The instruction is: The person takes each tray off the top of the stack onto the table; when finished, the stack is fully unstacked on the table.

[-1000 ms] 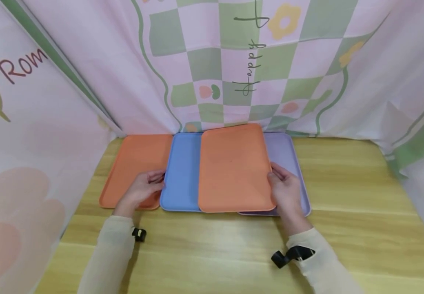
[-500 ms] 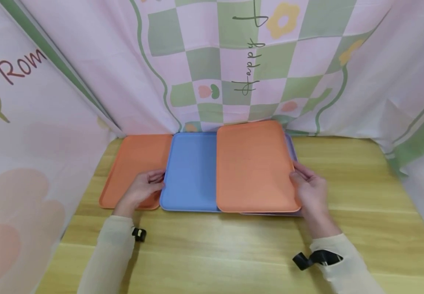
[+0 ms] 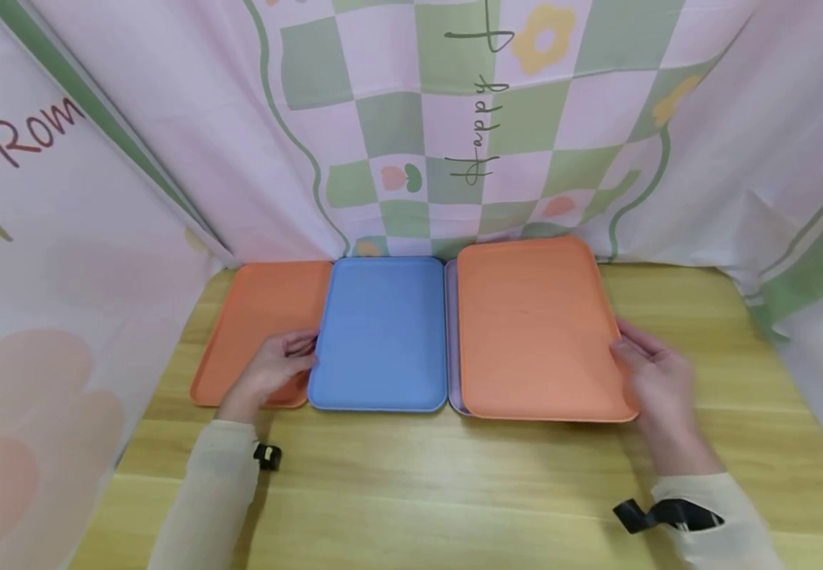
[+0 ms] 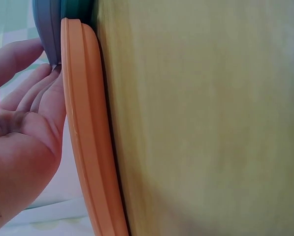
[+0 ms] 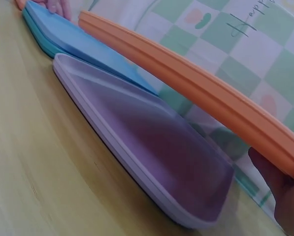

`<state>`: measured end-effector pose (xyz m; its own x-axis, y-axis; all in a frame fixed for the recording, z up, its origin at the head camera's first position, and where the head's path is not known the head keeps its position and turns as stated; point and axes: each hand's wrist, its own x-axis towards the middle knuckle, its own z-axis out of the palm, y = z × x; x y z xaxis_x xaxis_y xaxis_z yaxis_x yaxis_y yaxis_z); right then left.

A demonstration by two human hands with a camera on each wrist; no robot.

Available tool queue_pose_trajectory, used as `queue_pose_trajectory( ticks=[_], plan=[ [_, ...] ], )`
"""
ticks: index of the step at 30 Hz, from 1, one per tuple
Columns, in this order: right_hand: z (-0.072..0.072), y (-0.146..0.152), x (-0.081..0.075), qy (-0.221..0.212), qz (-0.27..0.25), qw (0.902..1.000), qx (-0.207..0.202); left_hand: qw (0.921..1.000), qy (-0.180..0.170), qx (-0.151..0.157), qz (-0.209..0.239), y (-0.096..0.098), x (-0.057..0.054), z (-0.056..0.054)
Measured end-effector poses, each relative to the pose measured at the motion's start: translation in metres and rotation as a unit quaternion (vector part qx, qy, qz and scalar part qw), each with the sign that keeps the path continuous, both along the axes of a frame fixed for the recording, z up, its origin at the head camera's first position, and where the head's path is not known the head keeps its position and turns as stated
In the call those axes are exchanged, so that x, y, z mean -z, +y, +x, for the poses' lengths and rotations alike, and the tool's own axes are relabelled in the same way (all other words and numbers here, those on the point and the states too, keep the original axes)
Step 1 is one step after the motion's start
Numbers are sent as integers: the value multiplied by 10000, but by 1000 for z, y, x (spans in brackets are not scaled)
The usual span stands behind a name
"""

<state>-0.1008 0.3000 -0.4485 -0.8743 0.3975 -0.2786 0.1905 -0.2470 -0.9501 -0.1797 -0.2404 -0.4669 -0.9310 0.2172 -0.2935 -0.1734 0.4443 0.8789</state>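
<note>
Right of centre in the head view, the raised orange tray (image 3: 539,332) hangs over the purple tray (image 5: 156,137), a gap between them in the right wrist view; its long axis seems to run from the lower frame toward the curtain (image 3: 454,127). The right hand (image 3: 661,384), nearer, grips its right edge. At centre left, the left hand (image 3: 272,368) pinches the left edge of the blue tray (image 3: 382,336), above the flat orange tray (image 3: 276,297).

Checked back curtain (image 3: 391,127): "Happy"; left curtain (image 3: 104,229): "Rom".
</note>
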Motion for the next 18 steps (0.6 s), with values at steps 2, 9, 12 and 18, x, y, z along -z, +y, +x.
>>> queue_pose_trajectory(
  ticks=[2, 9, 12, 18],
  plan=[
    [3, 8, 1, -25, 35, 10000, -4, 10000, -22, -48, -11, 0, 0, 0],
    [13, 33, 2, -48, 84, 10000, 13, 10000, 43, -28, -16, -1, -2, 1],
    [18, 44, 2, -181, 150, 9997, -35, 10000, 46, 3, 72, -1, -3, 2],
    [24, 70, 2, -495, 244, 9984, -138, 9997, 16, 31, 261, 0, -2, 1]
  ],
)
